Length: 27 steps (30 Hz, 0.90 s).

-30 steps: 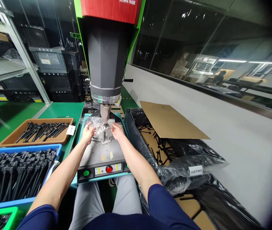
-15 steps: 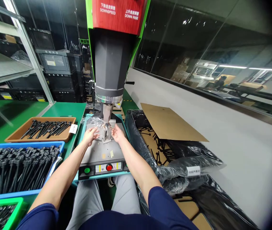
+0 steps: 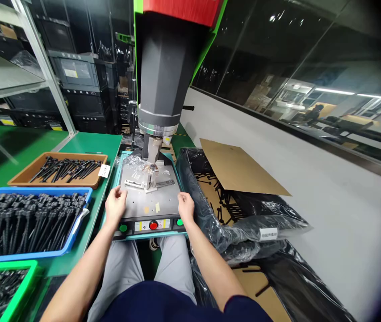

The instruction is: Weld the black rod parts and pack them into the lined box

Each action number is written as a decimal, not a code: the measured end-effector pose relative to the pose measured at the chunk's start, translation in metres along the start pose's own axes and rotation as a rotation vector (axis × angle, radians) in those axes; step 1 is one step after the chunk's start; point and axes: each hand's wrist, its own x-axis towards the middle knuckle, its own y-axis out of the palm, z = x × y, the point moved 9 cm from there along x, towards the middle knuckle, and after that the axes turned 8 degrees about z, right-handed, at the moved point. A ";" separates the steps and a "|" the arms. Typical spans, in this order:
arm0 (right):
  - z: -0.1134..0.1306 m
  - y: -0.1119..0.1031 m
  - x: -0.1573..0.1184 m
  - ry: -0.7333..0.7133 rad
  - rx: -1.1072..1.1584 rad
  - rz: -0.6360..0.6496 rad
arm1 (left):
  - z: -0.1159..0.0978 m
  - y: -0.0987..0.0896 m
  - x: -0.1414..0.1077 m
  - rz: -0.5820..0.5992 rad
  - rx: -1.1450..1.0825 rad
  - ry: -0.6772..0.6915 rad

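A press machine [image 3: 159, 76] stands in front of me, its metal horn [image 3: 154, 150] above a small fixture [image 3: 151, 178] on the grey base plate [image 3: 140, 206]. My left hand [image 3: 115, 205] is at the plate's left edge, above a green button [image 3: 123, 228], fingers curled with nothing visible in them. My right hand [image 3: 186, 207] is at the right edge, near the other green button [image 3: 179, 222], its fingers also curled and nothing showing in them. Between the two buttons sits a red button [image 3: 153, 225]. Clear plastic film [image 3: 133, 164] lies behind the fixture on the left.
On the left are an orange tray [image 3: 19, 180] and a blue tray [image 3: 43, 257] of black parts, plus a green tray [image 3: 29, 279]. Right of the machine, a plastic-lined box [image 3: 193, 188] holds black parts under a cardboard sheet [image 3: 240, 167].
Both hands have moved away from the fixture, back toward me and outward to the front corners of the base. My fingers have curled in more. The view has shifted slightly.
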 end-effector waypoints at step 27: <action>-0.098 -0.031 -0.073 -0.155 -0.559 0.173 | 0.139 -0.036 -0.075 0.070 0.211 -0.017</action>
